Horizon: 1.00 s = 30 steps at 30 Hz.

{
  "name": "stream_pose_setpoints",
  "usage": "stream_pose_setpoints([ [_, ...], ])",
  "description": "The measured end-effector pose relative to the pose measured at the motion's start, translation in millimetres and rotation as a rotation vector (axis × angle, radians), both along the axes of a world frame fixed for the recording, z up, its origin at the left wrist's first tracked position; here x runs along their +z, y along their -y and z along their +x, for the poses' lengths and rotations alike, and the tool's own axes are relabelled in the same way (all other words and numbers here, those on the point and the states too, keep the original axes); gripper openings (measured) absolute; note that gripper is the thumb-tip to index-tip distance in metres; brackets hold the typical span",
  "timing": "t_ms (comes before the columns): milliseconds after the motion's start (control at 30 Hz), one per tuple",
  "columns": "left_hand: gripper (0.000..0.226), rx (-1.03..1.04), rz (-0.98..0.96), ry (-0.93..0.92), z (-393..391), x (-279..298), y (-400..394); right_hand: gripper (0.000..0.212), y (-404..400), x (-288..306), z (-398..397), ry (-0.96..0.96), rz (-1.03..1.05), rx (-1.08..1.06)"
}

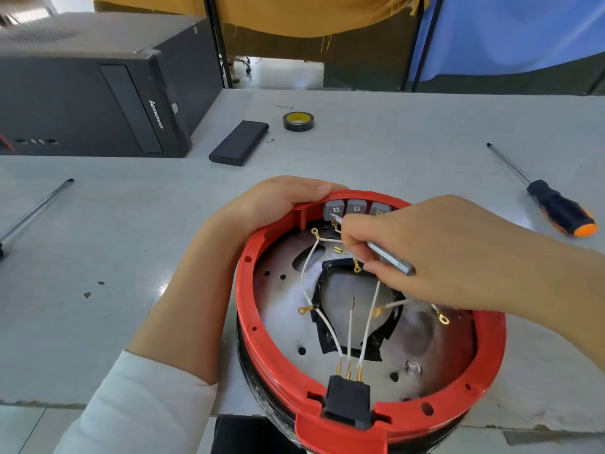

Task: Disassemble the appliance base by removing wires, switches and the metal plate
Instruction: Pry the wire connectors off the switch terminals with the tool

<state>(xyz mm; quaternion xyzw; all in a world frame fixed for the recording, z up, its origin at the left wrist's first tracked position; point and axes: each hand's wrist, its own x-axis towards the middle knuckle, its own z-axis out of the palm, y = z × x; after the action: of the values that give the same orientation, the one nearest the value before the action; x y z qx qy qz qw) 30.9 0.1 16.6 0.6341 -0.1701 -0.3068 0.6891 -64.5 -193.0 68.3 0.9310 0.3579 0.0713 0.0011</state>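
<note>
Left hand: my left hand [262,208] is gripping the far left rim of the red appliance base [370,309], fingers curled over the edge and steadying it.
Right hand: my right hand [442,253] is reaching over the base from the right, fingers pinching a thin metal screwdriver bit [389,258].
Tool tip: the bit's point is touching the lower edge of the leftmost grey switch [334,209].
Switches: three grey switches are sitting side by side in the far wall of the base; the rightmost one is partly hidden behind my right hand.
Base: it is resting at the near edge of the grey table [393,149], open side up, slightly overhanging toward me.
Metal plate: the shiny metal plate [281,309] is lying inside the red ring, with a black-edged opening in its middle.
Wires: white wires [350,332] with gold ring terminals are lying loose across the plate, three of them running into the black power socket [347,401] at the near rim.
Elsewhere on the table: an orange-and-black screwdriver [556,208] is lying well to the right, a roll of tape [298,121] and a dark flat box [239,147] are sitting farther back, and a black computer case [95,103] is standing at the far left.
</note>
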Motion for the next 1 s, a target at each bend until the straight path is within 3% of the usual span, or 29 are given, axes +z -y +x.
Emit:
stream_pose_setpoints([
  [100,0.031,0.046,0.083,0.104,1,0,-1,0.021,-2,2,-1,-0.052,0.190,0.058],
  [200,0.024,0.078,0.104,0.142,0,0,-1,0.029,-1,4,8,-0.325,0.659,0.064],
  [300,0.035,0.041,0.034,0.068,2,-3,-2,0.030,2,8,22,-0.489,1.137,0.056],
  [400,0.037,0.018,0.013,0.011,3,-5,-3,0.027,8,13,47,-0.625,1.552,-0.029],
  [500,0.038,0.030,-0.011,0.005,2,-4,-4,0.029,15,17,82,-0.671,1.727,-0.230],
  [567,0.039,0.037,-0.010,0.008,1,-3,-4,0.027,17,17,107,-0.648,1.634,-0.388],
  [667,0.038,0.034,0.000,0.020,0,-1,-3,0.029,17,12,141,-0.587,1.303,-0.578],
  [800,0.030,0.051,0.041,0.064,0,1,-2,0.036,7,5,179,-0.533,0.940,-0.680],
  [933,0.030,0.072,0.057,0.069,0,1,-2,0.024,-1,-16,199,-0.197,0.410,-0.539],
  [1000,0.030,0.069,0.054,0.059,0,1,-1,0.021,1,-32,202,-0.112,0.252,-0.437],
])
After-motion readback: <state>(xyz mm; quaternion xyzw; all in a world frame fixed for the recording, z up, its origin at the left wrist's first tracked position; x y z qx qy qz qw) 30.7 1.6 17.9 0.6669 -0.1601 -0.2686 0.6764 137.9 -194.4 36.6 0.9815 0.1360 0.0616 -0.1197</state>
